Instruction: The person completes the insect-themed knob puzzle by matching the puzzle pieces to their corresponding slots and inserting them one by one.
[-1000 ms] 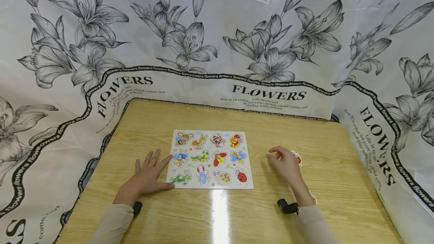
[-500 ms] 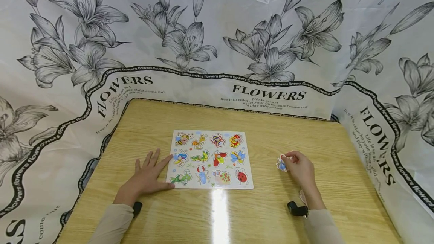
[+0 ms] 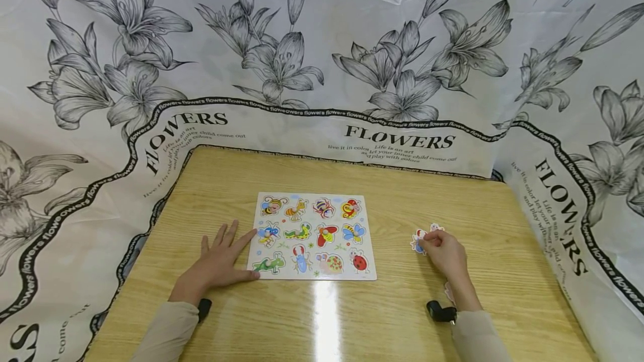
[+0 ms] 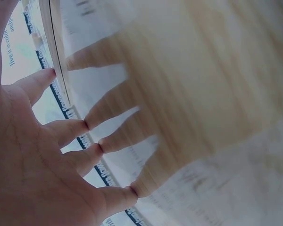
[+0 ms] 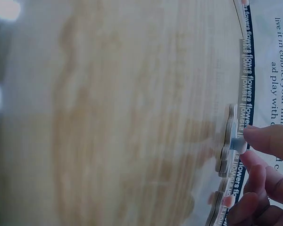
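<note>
The insect puzzle board [image 3: 311,242], white with several colourful bugs, lies on the table. My left hand [image 3: 218,264] has its fingers spread, with fingertips and thumb at the board's left edge. In the left wrist view the left hand [image 4: 52,155] shows its fingertips down on the tabletop. To the right of the board, my right hand [image 3: 445,250] pinches a blue and red puzzle piece [image 3: 417,241] by its knob. The right wrist view has thumb and finger at the blue knob of this puzzle piece [image 5: 228,141], which sits low at the table surface.
Another puzzle piece [image 3: 436,228] lies just behind the right hand's fingers, and one more piece [image 3: 449,293] is partly hidden by the right forearm. The wooden table [image 3: 312,175] is bordered by a white flower-printed cloth [image 3: 282,127] at the back and sides.
My right hand has shifted right, away from the board, and the blue and red piece has come into view at its fingertips. Lately that piece turned slightly. The left hand stays put.
</note>
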`<state>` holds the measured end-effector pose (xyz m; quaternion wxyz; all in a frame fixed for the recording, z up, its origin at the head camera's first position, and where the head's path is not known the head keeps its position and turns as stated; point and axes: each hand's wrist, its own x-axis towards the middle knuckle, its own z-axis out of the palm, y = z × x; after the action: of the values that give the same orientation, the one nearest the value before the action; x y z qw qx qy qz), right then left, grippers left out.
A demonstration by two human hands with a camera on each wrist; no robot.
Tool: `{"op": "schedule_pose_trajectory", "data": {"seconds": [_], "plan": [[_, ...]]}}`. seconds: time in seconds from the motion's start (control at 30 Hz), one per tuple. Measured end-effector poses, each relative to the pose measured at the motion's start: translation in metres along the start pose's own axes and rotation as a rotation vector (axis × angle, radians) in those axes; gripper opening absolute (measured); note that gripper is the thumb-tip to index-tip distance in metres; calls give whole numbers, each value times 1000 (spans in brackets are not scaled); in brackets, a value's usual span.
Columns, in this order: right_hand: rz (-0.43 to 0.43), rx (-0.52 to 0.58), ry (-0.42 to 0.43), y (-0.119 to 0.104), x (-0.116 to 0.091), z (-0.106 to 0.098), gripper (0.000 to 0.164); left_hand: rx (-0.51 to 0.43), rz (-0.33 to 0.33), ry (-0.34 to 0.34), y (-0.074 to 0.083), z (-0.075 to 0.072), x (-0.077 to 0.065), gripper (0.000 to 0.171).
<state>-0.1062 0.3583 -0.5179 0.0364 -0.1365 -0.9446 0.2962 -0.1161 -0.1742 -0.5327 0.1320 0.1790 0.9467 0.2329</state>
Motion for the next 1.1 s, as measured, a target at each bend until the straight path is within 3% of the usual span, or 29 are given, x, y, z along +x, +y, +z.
{"op": "schedule_pose_trajectory", "data": {"seconds": [0.4, 1.1], "plan": [[34, -6, -36, 1, 1, 3, 27, -5, 1, 1, 1, -2, 0, 103], [36, -25, -24, -6, 0, 2, 23, 6, 7, 13, 2, -1, -1, 102]]}}
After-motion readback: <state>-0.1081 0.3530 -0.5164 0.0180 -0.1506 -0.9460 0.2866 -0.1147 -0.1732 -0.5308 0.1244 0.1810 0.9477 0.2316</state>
